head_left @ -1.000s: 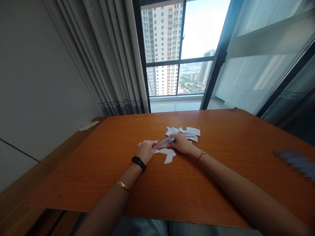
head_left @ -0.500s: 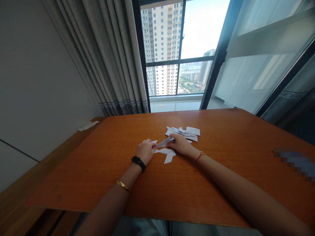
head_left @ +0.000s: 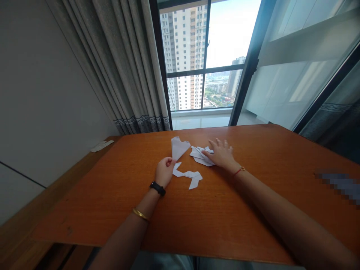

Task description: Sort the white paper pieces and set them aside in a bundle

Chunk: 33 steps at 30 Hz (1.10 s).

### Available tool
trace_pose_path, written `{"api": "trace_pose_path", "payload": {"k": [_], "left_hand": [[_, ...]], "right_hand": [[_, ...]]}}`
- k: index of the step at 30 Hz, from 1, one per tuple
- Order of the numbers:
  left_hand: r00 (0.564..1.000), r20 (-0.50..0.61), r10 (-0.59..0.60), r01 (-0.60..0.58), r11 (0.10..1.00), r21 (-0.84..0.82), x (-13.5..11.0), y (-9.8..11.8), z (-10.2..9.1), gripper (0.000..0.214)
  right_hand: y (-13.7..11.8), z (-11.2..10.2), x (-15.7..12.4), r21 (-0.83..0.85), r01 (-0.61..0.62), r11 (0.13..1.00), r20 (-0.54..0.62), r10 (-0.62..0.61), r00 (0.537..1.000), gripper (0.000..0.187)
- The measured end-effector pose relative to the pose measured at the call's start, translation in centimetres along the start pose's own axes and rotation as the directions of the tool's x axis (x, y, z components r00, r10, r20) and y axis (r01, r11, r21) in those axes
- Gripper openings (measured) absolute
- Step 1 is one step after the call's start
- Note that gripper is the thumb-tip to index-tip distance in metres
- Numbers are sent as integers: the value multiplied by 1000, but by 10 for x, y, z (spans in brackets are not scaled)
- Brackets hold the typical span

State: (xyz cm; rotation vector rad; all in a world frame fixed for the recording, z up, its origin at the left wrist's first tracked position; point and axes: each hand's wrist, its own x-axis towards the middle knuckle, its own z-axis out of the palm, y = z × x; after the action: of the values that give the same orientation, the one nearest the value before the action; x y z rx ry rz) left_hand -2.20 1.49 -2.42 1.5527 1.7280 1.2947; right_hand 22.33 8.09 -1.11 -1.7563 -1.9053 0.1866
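— What is your left hand (head_left: 164, 170) doing?
— Your fingers pinch a folded paper (head_left: 179, 147) and hold it up just left of the paper pile (head_left: 200, 154).
— And your right hand (head_left: 222, 153)?
— It rests open and flat on the pile. A bent paper strip (head_left: 189, 176) lies near the pile.

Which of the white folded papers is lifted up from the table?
The folded paper pinched in the left hand: it stands upright. The piece beside it and the pile under the right hand lie flat on the table.
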Motion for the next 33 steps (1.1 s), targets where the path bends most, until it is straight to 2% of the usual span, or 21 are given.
{"api": "trace_pose_path", "payload": {"k": [2,3,6,9,11,14,16,18,20,22,24,26,33], "left_hand": [[995,19,-99,101,972,-210,0,-3,4,19],[992,40,-121,127,952,-279,0,-5,7,20],[986,97,-132,158,927,-340,-2,-7,13,25],[984,122,-131,173,873,-457,-3,-6,15,27],[982,127,-141,188,811,-554,-3,-3,14,28],[970,200,-138,232,768,-597,-5,3,11,33],[954,281,-106,256,774,-578,-7,7,10,37],[935,349,-67,262,794,-549,-10,11,9,39],[911,412,-33,262,817,-513,-12,13,8,39],[884,467,2,251,842,-478,-14,15,8,38],[876,482,26,225,862,-454,-14,15,8,37],[890,455,26,201,874,-443,-14,14,9,36],[940,342,-21,210,823,-528,-14,16,11,44]], "right_hand": [[5,7,-4,-120,-72,990,85,83,993,73],[5,12,-7,-134,-53,990,141,72,987,73],[-10,24,-21,-44,116,992,226,-103,969,69],[-30,23,-30,156,237,959,209,-267,941,59],[-39,16,-30,252,259,933,133,-298,945,50],[-47,3,-26,442,194,876,34,-233,972,44],[-49,-5,-23,639,109,762,84,-210,974,44],[-51,-11,-21,767,17,641,157,-214,964,42],[-50,-17,-19,800,-35,599,192,-200,961,41],[-47,-22,-16,785,-56,617,236,-214,948,37],[-43,-26,-13,760,-57,647,297,-268,917,32],[-40,-28,-11,743,-48,668,329,-302,895,31],[-40,-26,-13,677,-66,733,349,-241,906,33]]}}
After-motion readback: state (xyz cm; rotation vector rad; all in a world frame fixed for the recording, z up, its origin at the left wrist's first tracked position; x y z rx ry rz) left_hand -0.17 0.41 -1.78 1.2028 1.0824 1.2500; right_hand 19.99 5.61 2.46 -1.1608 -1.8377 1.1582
